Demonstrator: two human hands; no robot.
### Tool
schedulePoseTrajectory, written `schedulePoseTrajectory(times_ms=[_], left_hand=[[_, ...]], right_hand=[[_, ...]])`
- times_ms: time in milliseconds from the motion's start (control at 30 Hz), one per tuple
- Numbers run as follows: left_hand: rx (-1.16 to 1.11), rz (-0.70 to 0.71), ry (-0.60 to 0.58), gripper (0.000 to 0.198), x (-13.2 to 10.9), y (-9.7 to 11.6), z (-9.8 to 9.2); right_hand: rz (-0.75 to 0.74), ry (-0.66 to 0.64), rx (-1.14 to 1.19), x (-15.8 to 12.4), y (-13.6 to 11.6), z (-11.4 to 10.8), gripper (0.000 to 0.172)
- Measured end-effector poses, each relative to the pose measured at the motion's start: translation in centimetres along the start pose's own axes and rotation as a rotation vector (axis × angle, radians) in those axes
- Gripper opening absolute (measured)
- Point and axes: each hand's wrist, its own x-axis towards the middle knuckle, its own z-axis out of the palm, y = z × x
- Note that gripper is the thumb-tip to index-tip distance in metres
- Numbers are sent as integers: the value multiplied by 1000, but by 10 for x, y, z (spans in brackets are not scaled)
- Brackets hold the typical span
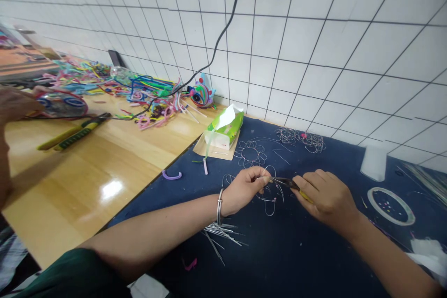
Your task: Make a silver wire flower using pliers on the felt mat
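Note:
My left hand [245, 188] pinches a thin wire frame [269, 208] bent into loops, held above the dark blue cloth. In my right hand [326, 195] is a pair of pliers [285, 181] with a yellow handle, the fingers wrapped round it. The pliers' jaws point left and meet the wire close to my left fingertips; exactly what they grip is too small to tell. Just behind my hands lies a flower-shaped wire ring [250, 154]. Below my left wrist is a bundle of straight wire pieces [220, 230].
A green tissue pack [226, 126] stands behind my left hand. Tangled wire shapes [312, 142] lie by the tiled wall. At right is a white ring dish [391, 206] with small beads. On the wooden table [139, 163], colourful pipe cleaners [146, 93] pile up near another person's hand [17, 104].

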Motion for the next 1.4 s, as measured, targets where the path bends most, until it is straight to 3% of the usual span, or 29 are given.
schedulePoseTrajectory(times_ms=[1400], left_hand=[[161, 28, -20, 17, 2, -4, -3]], right_hand=[[100, -48, 215, -6, 3, 13, 16]])
